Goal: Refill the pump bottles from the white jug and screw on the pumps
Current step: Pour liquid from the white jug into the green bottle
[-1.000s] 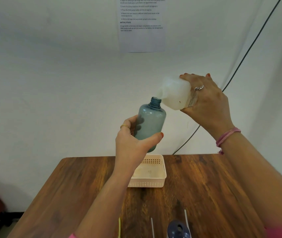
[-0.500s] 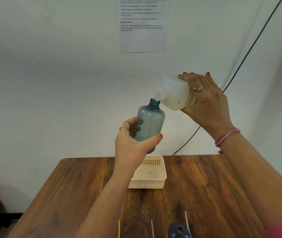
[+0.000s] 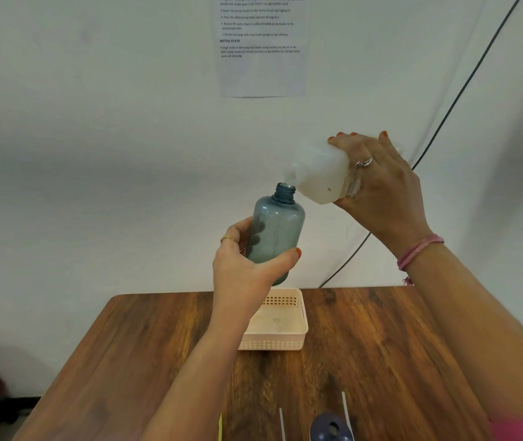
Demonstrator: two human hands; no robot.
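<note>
Pouring position: right hand (image 3: 384,183), grip closed around white jug (image 3: 323,173), tips it spout-down onto the open neck of blue bottle (image 3: 277,232). Left hand (image 3: 247,265), grip wrapped round the bottle's lower half, holds it raised above bench (image 3: 381,345), over cream basket (image 3: 280,326).

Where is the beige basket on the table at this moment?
In the head view, the beige basket sits at the far middle of the wooden table, near the wall, directly below the blue bottle held in the left hand.
</note>
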